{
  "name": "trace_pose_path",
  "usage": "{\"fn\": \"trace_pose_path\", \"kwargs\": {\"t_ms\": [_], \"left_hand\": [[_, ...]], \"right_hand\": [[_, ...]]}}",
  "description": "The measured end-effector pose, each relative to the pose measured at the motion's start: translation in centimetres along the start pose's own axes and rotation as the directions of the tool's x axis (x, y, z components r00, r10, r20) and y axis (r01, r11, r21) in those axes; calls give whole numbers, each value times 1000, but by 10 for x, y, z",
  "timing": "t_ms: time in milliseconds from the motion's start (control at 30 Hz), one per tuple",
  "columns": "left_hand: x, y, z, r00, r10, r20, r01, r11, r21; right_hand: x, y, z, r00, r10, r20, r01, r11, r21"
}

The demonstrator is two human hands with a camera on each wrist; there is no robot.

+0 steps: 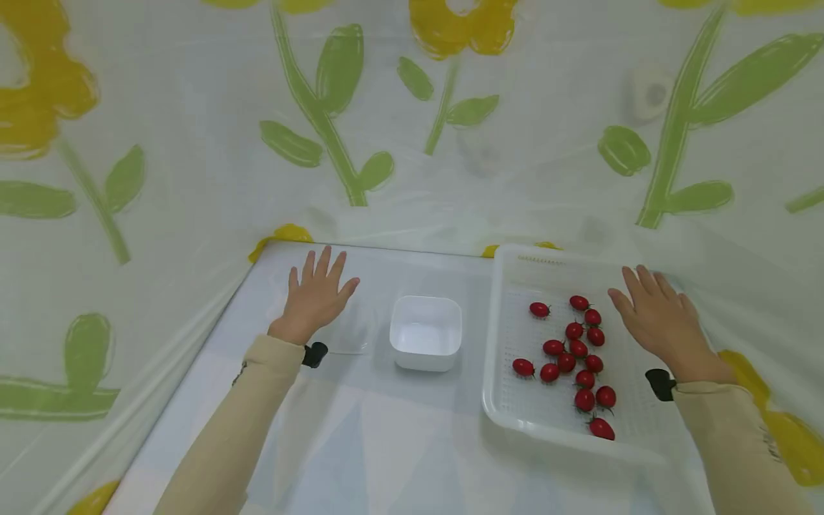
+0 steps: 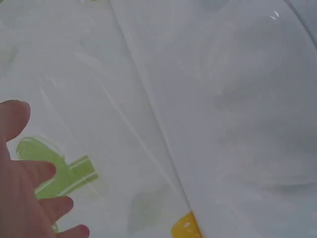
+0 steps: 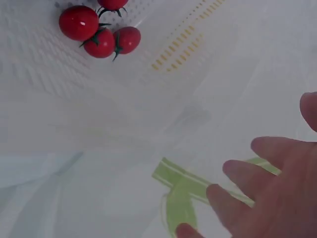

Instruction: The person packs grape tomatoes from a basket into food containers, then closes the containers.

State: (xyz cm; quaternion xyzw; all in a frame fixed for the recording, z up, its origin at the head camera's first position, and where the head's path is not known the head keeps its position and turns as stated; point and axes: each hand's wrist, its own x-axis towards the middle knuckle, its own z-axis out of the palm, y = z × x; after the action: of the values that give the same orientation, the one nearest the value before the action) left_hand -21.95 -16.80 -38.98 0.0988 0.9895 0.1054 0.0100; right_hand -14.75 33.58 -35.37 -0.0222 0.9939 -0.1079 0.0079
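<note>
With fingers spread and holding nothing, my left hand [image 1: 314, 300] hovers over the left part of the table. Beneath and beside it lies a clear, flat, round-edged piece [image 1: 355, 335], hard to make out. My right hand [image 1: 669, 325] is held over the right side of a white plastic basket [image 1: 491, 357], fingers extended and nothing in them. Several red cherry tomatoes [image 1: 566, 363] with green stems lie loose on the basket's floor; a few tomatoes [image 3: 79, 23] also show in the right wrist view. Between the hands stands a small square white bowl [image 1: 426, 360].
A pale table [image 1: 386, 443] with faint blue triangles carries everything. Behind it and at the sides hangs a whitish curtain [image 1: 515, 186] printed with yellow flowers and green leaves, meeting the table's back edge.
</note>
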Motion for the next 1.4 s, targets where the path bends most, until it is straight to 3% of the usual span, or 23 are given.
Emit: {"fn": "trace_pose_path", "kwargs": {"t_ms": [100, 167, 233, 333, 500, 633, 767, 867, 1033, 1133, 1300, 1333, 1400], "left_hand": [[-1, 2, 3, 996, 61, -63, -67, 992, -107], [-4, 5, 5, 992, 93, -91, -110, 972, -208], [-6, 10, 9, 990, 105, -96, -131, 935, -328], [-10, 19, 18, 992, 103, -77, -127, 860, -493], [-19, 35, 44, 994, 104, 42, -49, 733, -679], [-25, 48, 68, 981, 129, 147, 32, 635, -772], [-28, 59, 91, 973, 128, 189, 84, 569, -818], [-27, 65, 108, 978, 101, 181, 108, 500, -859], [-23, 67, 123, 988, 115, 106, 63, 326, -943], [-22, 73, 127, 991, 104, 80, 51, 255, -966], [-33, 80, 117, 994, 68, 81, 66, 206, -976], [-36, 81, 114, 995, 61, 83, 69, 209, -976], [-36, 79, 118, 996, 56, 75, 63, 192, -979]], "right_hand": [[0, 3, 2, 999, -13, -48, 17, 997, 74], [-3, 5, 4, 998, -10, -61, 19, 990, 143], [-6, 7, 5, 998, -1, -60, 14, 975, 223], [-11, 10, 8, 998, 25, -64, -3, 947, 321], [-7, 10, 17, 998, 37, -41, -15, 893, 450], [5, 3, 27, 999, 21, 46, -42, 852, 522], [20, -7, 40, 989, -3, 145, -79, 829, 553], [31, -10, 52, 980, -28, 199, -84, 842, 534], [47, -16, 68, 951, -74, 300, -98, 848, 521], [56, -15, 74, 932, -77, 354, -119, 859, 499], [64, -18, 84, 904, -58, 424, -140, 896, 421], [64, -18, 86, 896, -58, 441, -145, 899, 413], [64, -20, 89, 885, -63, 462, -145, 905, 401]]}}
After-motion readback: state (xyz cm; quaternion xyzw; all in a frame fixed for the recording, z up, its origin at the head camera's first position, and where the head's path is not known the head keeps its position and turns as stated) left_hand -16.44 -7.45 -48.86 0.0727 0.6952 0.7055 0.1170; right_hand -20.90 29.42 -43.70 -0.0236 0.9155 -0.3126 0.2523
